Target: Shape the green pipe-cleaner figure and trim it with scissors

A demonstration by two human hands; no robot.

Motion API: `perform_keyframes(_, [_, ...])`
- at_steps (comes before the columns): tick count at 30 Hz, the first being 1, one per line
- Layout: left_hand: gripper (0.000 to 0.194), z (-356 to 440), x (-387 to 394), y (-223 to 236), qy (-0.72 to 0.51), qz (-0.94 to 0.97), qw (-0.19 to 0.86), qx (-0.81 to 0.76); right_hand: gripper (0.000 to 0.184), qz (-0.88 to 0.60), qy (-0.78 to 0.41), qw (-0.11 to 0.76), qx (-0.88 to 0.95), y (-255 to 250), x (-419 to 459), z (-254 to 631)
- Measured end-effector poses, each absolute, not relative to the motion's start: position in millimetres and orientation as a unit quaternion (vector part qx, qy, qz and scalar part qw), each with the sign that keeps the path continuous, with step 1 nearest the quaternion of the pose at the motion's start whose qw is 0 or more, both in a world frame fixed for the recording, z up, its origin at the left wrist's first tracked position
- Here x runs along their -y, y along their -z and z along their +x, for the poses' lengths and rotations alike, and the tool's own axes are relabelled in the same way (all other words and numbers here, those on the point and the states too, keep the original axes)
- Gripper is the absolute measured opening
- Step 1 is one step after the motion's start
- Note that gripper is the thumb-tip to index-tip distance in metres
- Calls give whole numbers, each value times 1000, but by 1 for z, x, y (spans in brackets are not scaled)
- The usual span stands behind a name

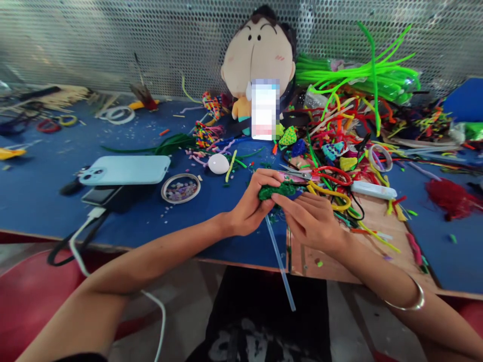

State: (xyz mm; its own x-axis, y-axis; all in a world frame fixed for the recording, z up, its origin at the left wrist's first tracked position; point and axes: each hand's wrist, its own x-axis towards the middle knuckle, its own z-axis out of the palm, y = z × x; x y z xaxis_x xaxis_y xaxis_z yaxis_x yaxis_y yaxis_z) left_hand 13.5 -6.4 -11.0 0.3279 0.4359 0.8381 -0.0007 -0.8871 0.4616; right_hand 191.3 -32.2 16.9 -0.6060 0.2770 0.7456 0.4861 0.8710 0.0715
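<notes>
A dark green, fuzzy pipe-cleaner piece (277, 191) is pinched between the thumb and fingers of my left hand (252, 203), just above the front of the table. My right hand (315, 221) meets it from the other side, its index finger pressed against the green fuzz and its other fingers curled; the thumb is mostly hidden. Below the hands, a translucent glue stick (279, 264) slants down past the table's front edge; its upper end is hidden. Red-handled scissors (332, 175) lie just beyond my right hand.
Tangled colourful pipe cleaners (339, 120) and a bright green bundle (358, 75) fill the back right. A plush doll (258, 55) stands behind a lit phone (264, 110). At left lie a pale blue phone (128, 169), a bead dish (165, 191) and a white egg-shaped object (219, 163).
</notes>
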Motion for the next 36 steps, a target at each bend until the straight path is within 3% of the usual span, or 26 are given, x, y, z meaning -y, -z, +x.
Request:
perform_keyframes(16, [24, 15, 5, 12, -566, 791, 192, -129, 40, -208, 156, 378, 889, -12, 29, 193])
perform_keyframes(21, [23, 14, 2, 14, -562, 797, 175, -136, 31, -240, 120, 358, 894, -13, 31, 190])
perform_keyframes(25, [23, 14, -4, 17, -568, 778, 209, -168, 34, -248, 116, 346, 897, -11, 27, 192])
perform_keyframes(28, [26, 14, -8, 21, -578, 747, 273, -183, 32, -254, 120, 388, 878, -8, 25, 194])
perform_keyframes(32, [31, 14, -7, 24, -578, 700, 378, -180, 23, -356, -14, 475, 805, -9, 25, 194])
perform_keyframes(36, [33, 15, 1, 19, -533, 714, 419, -175, 17, -376, -167, 474, 778, -13, 23, 193])
